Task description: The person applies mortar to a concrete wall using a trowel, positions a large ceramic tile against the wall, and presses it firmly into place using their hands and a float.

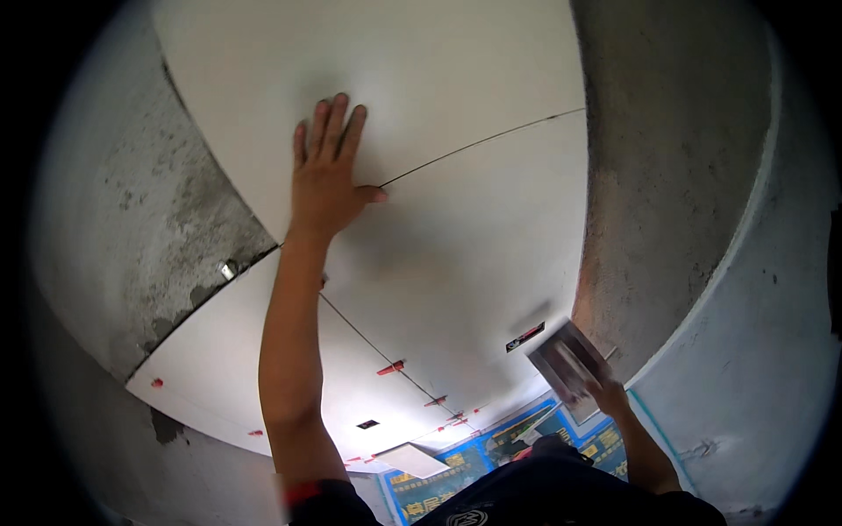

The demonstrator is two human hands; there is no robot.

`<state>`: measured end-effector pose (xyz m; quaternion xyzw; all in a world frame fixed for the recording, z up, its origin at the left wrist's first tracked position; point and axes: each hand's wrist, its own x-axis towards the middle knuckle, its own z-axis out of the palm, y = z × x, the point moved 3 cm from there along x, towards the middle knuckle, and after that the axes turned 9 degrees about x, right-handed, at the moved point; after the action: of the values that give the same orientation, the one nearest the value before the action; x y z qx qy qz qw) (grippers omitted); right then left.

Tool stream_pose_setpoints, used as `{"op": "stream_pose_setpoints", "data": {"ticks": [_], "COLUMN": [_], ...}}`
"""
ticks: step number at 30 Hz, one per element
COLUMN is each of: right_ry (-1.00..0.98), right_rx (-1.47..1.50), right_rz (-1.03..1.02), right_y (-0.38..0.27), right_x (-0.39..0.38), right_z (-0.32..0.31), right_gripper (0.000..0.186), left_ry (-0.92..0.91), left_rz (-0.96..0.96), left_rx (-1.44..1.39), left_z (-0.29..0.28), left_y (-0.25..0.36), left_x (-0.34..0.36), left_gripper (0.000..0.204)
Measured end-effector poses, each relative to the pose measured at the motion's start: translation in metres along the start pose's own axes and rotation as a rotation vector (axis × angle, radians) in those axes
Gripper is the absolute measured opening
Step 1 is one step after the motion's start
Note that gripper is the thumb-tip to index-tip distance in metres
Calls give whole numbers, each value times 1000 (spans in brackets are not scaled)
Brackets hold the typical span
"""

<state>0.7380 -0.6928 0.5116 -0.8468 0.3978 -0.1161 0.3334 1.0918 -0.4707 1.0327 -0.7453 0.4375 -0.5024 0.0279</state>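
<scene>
My left hand [324,188] lies flat on a large white wall tile [456,70], fingers spread, thumb stretched out across the thin joint line. Below that joint is another big white tile [465,254], with a cut-out [526,337] near its lower right. Down at the right, my right hand [607,394] is closed on a flat rectangular trowel [553,358]. The trowel's metal blade is held close to the tile's lower right edge; whether it touches cannot be made out. Its handle is partly blurred.
Red tile wedges [391,368] sit along the lower joint. A small pipe fitting [229,269] juts from the bare grey wall at left. More rough concrete [675,131] borders the tiles at right. Low down are a loose white tile piece [412,460] and blue-and-yellow printed sheeting [421,498].
</scene>
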Motion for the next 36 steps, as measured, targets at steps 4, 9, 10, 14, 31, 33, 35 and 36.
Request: {"op": "stream_pose_setpoints", "data": {"ticks": [4, 9, 10, 14, 31, 33, 35, 36], "right_ry": [-106, -70, -78, 82, 433, 475, 350, 340], "right_rx": [-48, -270, -114, 356, 1195, 1265, 1041, 1038], "right_rz": [594, 679, 856, 1222, 1432, 1397, 1481, 1521], "right_y": [140, 309, 308, 292, 257, 250, 244, 237], "right_x": [-118, -281, -311, -387, -385, -391, -403, -406], "right_z": [31, 75, 71, 67, 191, 193, 181, 175], "right_gripper": [81, 58, 57, 55, 50, 54, 51, 44], "left_ry": [39, 84, 112, 285, -74, -33, 24, 37], "left_rz": [-37, 48, 93, 46, 634, 542, 422, 369], "left_rx": [14, 85, 143, 117, 122, 86, 154, 194], "left_z": [7, 10, 16, 26, 162, 155, 133, 131], "left_y": [14, 10, 6, 34, 298, 315, 341, 343], "left_x": [4, 14, 14, 4, 36, 67, 117, 137], "left_gripper": [99, 95, 95, 83, 88, 88, 88, 88]}}
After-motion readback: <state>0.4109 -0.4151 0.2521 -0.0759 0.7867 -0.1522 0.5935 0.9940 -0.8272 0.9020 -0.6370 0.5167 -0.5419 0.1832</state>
